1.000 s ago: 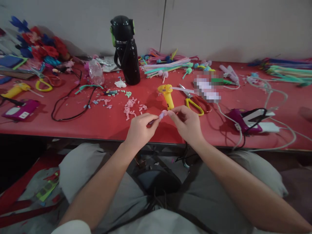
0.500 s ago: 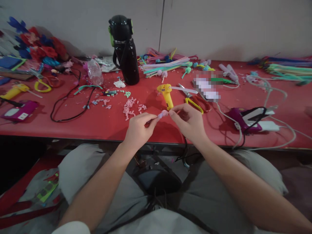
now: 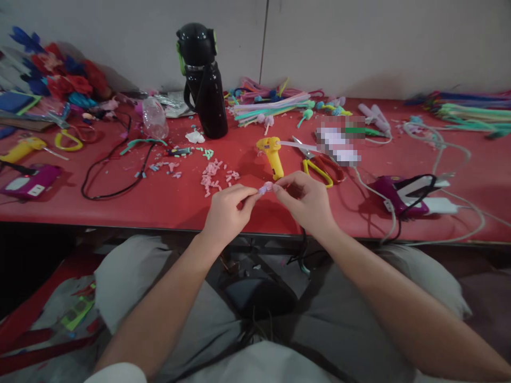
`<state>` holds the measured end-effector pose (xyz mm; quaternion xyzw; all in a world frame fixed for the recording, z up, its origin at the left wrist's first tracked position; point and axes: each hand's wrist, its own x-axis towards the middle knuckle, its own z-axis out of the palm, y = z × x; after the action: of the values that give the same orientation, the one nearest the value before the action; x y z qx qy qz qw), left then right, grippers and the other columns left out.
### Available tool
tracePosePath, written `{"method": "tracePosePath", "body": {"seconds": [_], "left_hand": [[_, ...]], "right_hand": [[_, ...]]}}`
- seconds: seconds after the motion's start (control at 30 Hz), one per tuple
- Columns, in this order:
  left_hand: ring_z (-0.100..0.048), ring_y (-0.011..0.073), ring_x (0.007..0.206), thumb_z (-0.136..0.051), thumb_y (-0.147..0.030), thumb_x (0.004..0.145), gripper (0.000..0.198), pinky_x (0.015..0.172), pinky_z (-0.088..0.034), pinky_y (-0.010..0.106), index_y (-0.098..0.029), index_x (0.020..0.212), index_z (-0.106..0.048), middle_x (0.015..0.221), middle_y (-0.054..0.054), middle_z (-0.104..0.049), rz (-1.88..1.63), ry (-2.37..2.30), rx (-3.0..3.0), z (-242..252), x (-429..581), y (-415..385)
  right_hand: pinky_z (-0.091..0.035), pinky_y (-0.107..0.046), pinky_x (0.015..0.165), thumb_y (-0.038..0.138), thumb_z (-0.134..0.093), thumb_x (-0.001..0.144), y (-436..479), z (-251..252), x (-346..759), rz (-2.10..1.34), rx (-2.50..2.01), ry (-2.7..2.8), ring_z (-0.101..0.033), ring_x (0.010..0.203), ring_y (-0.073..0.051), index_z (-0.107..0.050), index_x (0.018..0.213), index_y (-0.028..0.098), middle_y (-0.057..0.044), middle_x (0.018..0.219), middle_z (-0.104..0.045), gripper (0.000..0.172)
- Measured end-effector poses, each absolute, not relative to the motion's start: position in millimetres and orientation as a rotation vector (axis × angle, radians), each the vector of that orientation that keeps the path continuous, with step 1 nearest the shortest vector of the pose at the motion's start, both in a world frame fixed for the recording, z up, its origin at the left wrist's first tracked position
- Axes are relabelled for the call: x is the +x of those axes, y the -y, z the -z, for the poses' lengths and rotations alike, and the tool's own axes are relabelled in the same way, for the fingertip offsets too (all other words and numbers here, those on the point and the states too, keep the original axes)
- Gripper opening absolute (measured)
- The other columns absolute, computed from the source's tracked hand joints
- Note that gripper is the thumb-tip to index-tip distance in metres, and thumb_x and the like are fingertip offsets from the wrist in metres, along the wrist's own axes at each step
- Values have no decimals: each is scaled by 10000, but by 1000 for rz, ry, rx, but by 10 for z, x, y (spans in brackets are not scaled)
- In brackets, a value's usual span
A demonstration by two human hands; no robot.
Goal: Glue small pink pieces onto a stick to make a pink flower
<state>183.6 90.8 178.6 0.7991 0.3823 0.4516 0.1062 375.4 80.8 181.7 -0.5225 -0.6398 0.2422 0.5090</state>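
Observation:
Between my hands is a small pink and lilac fuzzy pipe-cleaner piece (image 3: 266, 186), held just above the table's front part. My left hand (image 3: 231, 210) pinches its left end between thumb and finger. At its right end, the thumb and forefinger of my right hand (image 3: 305, 201) are closed on the tip; fingers hide the exact contact. Just behind my hands lies a yellow glue gun (image 3: 273, 157) with a clear glue stick in it. Short pink pipe-cleaner bits (image 3: 211, 175) are scattered beyond my left hand. Scissors (image 3: 317, 170) with yellow and red handles lie behind my right hand.
A black bottle (image 3: 205, 88) stands at the back. Bundles of pipe cleaners (image 3: 275, 109) lie along the wall. Purple power blocks (image 3: 399, 199) with cables sit at right and left. Another yellow glue gun (image 3: 24, 149) lies at far left on the red table (image 3: 179, 210).
My right hand has shifted slightly left, and its fingertips now sit closer against the pipe-cleaner piece. My left hand keeps its pinch in nearly the same spot.

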Motion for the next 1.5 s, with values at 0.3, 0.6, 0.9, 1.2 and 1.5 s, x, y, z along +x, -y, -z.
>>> {"method": "tracePosePath", "body": {"seconds": [0.3,0.6,0.9,1.2,1.5], "left_hand": [[-667,136,663,-669,-209,952,118,646,-503,254,-196,874,-756,777,29,-755,-1343,-1129,2336,-1769,1828,-920],[-753,168,751,-714,-200,911,93,686,-548,256,-231,893,-799,870,24,-813,-1324,-1224,2280,-1782,1734,-1004],[-772,183,764,-737,-171,871,84,690,-564,261,-229,856,-796,861,25,-818,-1296,-1276,2358,-1771,1702,-1065],[-734,152,660,-789,-269,853,81,627,-564,240,-202,808,-784,750,16,-787,-1349,-1185,1969,-1778,1799,-1116],[-687,125,666,-744,-156,839,71,630,-551,235,-187,775,-736,739,5,-746,-1520,-1110,1842,-1734,2028,-1080]], "right_hand": [[-451,-306,600,318,-726,841,-814,-1821,3749,-685,-1290,1479,-537,618,-129,-706,810,204,-19,777,-705,120],[-537,-343,706,241,-671,783,-896,-1822,3876,-824,-1216,1406,-684,818,-199,-748,921,210,-52,911,-769,160],[-549,-363,801,222,-660,803,-902,-1888,3971,-751,-1122,1615,-690,908,-200,-752,988,226,-57,1030,-762,206],[-504,-309,617,316,-757,770,-931,-1830,4026,-1045,-1280,1664,-642,660,-167,-738,805,201,-26,746,-737,122],[-500,-289,653,507,-886,665,-749,-1760,3519,-1387,-1070,987,-556,644,-118,-733,819,205,0,752,-665,372]]}}
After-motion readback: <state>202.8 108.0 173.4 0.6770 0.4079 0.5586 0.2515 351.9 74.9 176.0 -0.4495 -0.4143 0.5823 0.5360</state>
